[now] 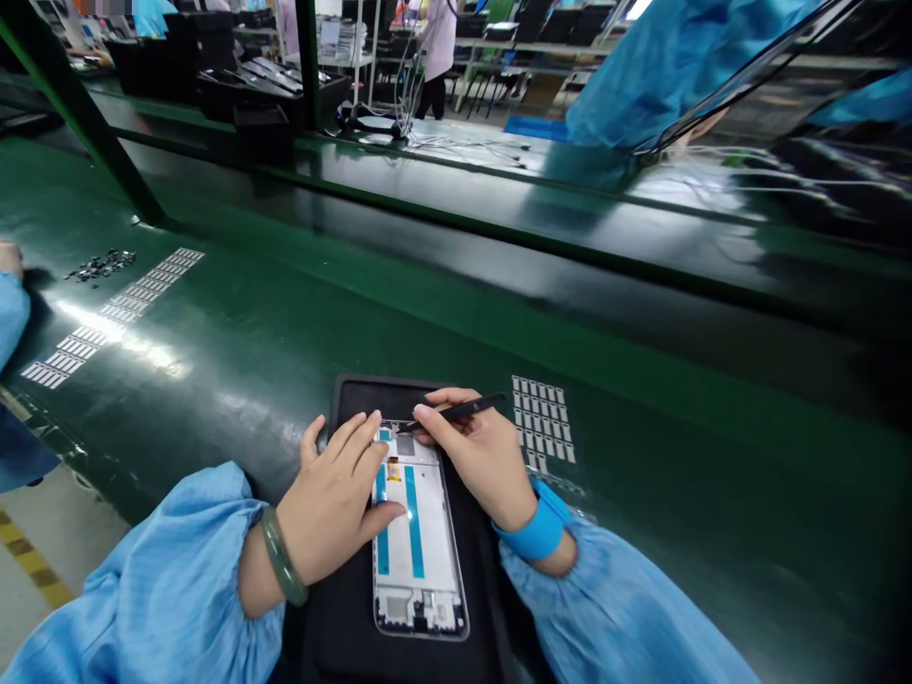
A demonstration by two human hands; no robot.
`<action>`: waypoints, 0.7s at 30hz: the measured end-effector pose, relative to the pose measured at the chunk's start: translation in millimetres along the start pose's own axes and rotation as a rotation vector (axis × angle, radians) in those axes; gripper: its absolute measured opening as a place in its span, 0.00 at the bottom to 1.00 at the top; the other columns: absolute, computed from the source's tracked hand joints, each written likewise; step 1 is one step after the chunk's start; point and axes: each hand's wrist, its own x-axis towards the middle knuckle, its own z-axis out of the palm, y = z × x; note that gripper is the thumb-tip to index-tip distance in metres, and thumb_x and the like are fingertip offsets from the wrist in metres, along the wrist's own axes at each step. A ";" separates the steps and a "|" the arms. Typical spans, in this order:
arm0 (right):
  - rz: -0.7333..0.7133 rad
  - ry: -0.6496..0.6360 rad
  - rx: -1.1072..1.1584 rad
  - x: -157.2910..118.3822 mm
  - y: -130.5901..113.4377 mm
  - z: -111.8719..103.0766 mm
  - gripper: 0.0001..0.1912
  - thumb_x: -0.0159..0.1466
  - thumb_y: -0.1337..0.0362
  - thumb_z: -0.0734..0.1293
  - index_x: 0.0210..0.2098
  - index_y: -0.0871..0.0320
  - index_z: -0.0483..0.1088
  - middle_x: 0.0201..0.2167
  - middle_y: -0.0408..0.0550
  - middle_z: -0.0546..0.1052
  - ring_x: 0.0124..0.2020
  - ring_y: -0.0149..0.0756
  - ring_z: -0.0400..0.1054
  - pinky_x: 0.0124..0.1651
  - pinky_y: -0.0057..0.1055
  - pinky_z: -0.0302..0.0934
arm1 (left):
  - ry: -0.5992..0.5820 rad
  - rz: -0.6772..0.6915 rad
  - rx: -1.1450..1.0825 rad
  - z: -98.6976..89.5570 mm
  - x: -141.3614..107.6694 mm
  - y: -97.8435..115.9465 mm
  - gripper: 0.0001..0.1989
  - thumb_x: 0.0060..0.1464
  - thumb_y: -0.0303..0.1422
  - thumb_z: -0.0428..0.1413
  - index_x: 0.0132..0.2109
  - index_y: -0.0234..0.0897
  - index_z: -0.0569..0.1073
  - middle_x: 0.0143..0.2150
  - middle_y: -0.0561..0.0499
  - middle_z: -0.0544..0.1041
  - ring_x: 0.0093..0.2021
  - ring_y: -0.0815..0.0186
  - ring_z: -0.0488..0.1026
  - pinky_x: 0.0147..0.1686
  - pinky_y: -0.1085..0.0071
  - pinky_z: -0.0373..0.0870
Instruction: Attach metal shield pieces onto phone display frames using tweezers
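An opened phone frame (442, 532) lies on a black foam tray (349, 627), with blue adhesive strips (414, 522) and a small orange flex connector (393, 471) on its silvery inner face. My left hand (332, 503) rests across its left edge, fingers stretched out and apart, holding nothing. In a pinch grip, my right hand (484, 451) has a pair of slim black tweezers (466, 408). Their tip points left at the top end of the phone frame. Whether anything sits between the tips is too small to tell.
Right of the tray lies a sheet of small pale stickers (542, 418). More sticker sheets (118, 313) and a heap of small dark parts (104, 268) lie left, near another person's sleeve (10, 318). A green post (85, 119) stands behind; a blue-sleeved co-worker (670, 76) is across the bench.
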 end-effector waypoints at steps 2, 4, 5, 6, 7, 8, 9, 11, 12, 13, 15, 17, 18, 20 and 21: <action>-0.011 -0.003 -0.010 0.2 0.3 -0.3 0.17 0.52 0.53 0.71 0.35 0.57 0.68 0.24 0.44 0.75 0.24 0.37 0.74 0.30 0.33 0.71 | 0.005 0.004 0.006 0.3 -0.4 0.2 0.22 0.58 0.46 0.48 0.54 0.37 0.64 0.65 0.45 0.58 0.63 0.55 0.54 0.58 0.45 0.48; -0.023 -0.005 -0.025 0.4 1.0 -0.8 0.17 0.52 0.54 0.71 0.35 0.57 0.68 0.24 0.44 0.75 0.24 0.37 0.74 0.30 0.32 0.71 | 0.009 0.009 0.013 0.6 -0.5 0.3 0.22 0.58 0.46 0.48 0.54 0.37 0.64 0.65 0.44 0.58 0.63 0.55 0.54 0.58 0.46 0.50; -0.031 -0.007 -0.034 0.5 1.3 -1.0 0.17 0.53 0.54 0.71 0.36 0.57 0.68 0.24 0.44 0.76 0.24 0.36 0.74 0.30 0.32 0.71 | 0.010 0.011 0.017 0.6 -0.5 0.3 0.22 0.59 0.46 0.48 0.54 0.37 0.64 0.65 0.44 0.58 0.63 0.55 0.54 0.57 0.46 0.50; -0.038 -0.010 -0.045 0.5 1.6 -1.1 0.17 0.53 0.54 0.71 0.36 0.58 0.68 0.25 0.44 0.76 0.24 0.36 0.74 0.30 0.32 0.70 | 0.008 0.013 0.020 0.6 -0.4 0.4 0.22 0.59 0.46 0.48 0.54 0.37 0.64 0.65 0.44 0.58 0.63 0.55 0.54 0.57 0.46 0.50; -0.045 -0.012 -0.055 0.4 1.7 -1.2 0.17 0.53 0.54 0.70 0.37 0.58 0.68 0.25 0.44 0.76 0.24 0.36 0.74 0.31 0.32 0.70 | 0.005 0.013 0.023 0.4 -0.3 0.5 0.22 0.59 0.46 0.48 0.55 0.37 0.64 0.65 0.44 0.58 0.64 0.55 0.54 0.57 0.45 0.50; -0.050 -0.015 -0.063 0.3 1.6 -1.1 0.17 0.54 0.54 0.70 0.37 0.58 0.68 0.25 0.44 0.76 0.25 0.36 0.74 0.31 0.32 0.70 | 0.000 0.012 0.025 0.3 -0.2 0.6 0.22 0.59 0.46 0.47 0.55 0.37 0.63 0.65 0.44 0.57 0.64 0.55 0.54 0.57 0.45 0.50; -0.055 -0.015 -0.070 0.3 1.5 -1.0 0.17 0.54 0.54 0.70 0.37 0.58 0.68 0.25 0.44 0.76 0.25 0.36 0.74 0.31 0.32 0.70 | -0.004 0.010 0.026 0.1 0.0 0.7 0.22 0.59 0.46 0.47 0.55 0.38 0.63 0.65 0.45 0.57 0.64 0.55 0.53 0.57 0.45 0.50; -0.061 -0.018 -0.083 0.2 1.2 -0.7 0.16 0.54 0.54 0.70 0.37 0.58 0.68 0.25 0.44 0.76 0.25 0.36 0.74 0.32 0.33 0.70 | -0.012 0.004 0.027 -0.1 0.5 1.1 0.22 0.59 0.46 0.46 0.55 0.38 0.63 0.65 0.45 0.57 0.64 0.56 0.53 0.57 0.45 0.50; -0.062 -0.016 -0.089 0.3 1.2 -0.6 0.16 0.54 0.54 0.70 0.37 0.58 0.68 0.25 0.44 0.76 0.25 0.37 0.74 0.31 0.33 0.70 | -0.016 0.000 0.026 -0.1 0.7 1.3 0.22 0.59 0.46 0.46 0.55 0.38 0.63 0.65 0.45 0.57 0.64 0.56 0.53 0.57 0.45 0.50; -0.061 -0.016 -0.094 0.3 1.3 -0.5 0.16 0.54 0.54 0.70 0.37 0.58 0.68 0.25 0.45 0.76 0.25 0.37 0.74 0.32 0.34 0.70 | -0.017 -0.001 0.025 -0.1 0.9 1.5 0.22 0.59 0.46 0.46 0.55 0.38 0.63 0.65 0.45 0.57 0.64 0.56 0.53 0.57 0.45 0.50; -0.061 -0.013 -0.101 0.5 2.0 -0.4 0.16 0.54 0.55 0.70 0.37 0.57 0.68 0.26 0.45 0.76 0.25 0.37 0.74 0.32 0.34 0.70 | -0.017 -0.002 0.026 0.1 1.2 1.8 0.21 0.59 0.45 0.47 0.55 0.38 0.63 0.65 0.45 0.57 0.64 0.56 0.53 0.57 0.45 0.50; -0.062 -0.010 -0.107 0.4 3.1 -0.5 0.16 0.54 0.55 0.70 0.38 0.57 0.68 0.27 0.45 0.76 0.26 0.37 0.74 0.32 0.34 0.70 | -0.012 -0.001 0.029 0.3 1.3 1.9 0.21 0.59 0.44 0.47 0.55 0.38 0.63 0.65 0.44 0.57 0.64 0.56 0.53 0.58 0.45 0.50; -0.065 -0.010 -0.115 0.3 3.6 -0.6 0.16 0.55 0.55 0.69 0.38 0.57 0.68 0.26 0.45 0.77 0.26 0.37 0.74 0.33 0.34 0.70 | -0.010 0.000 0.030 0.4 1.3 1.8 0.21 0.59 0.44 0.47 0.55 0.37 0.63 0.65 0.44 0.57 0.64 0.56 0.53 0.58 0.45 0.50; -0.075 -0.011 -0.137 0.1 4.6 -0.8 0.16 0.55 0.55 0.69 0.38 0.57 0.69 0.26 0.45 0.77 0.26 0.38 0.74 0.33 0.34 0.70 | -0.011 0.000 0.029 0.5 1.4 1.4 0.21 0.59 0.44 0.47 0.55 0.37 0.63 0.65 0.44 0.57 0.64 0.56 0.53 0.58 0.45 0.51; -0.083 -0.012 -0.149 0.1 5.0 -0.9 0.15 0.55 0.54 0.69 0.38 0.57 0.69 0.26 0.45 0.77 0.27 0.38 0.74 0.33 0.35 0.69 | -0.012 0.001 0.027 0.6 1.5 1.2 0.22 0.59 0.44 0.47 0.55 0.37 0.63 0.65 0.44 0.56 0.64 0.56 0.53 0.58 0.45 0.51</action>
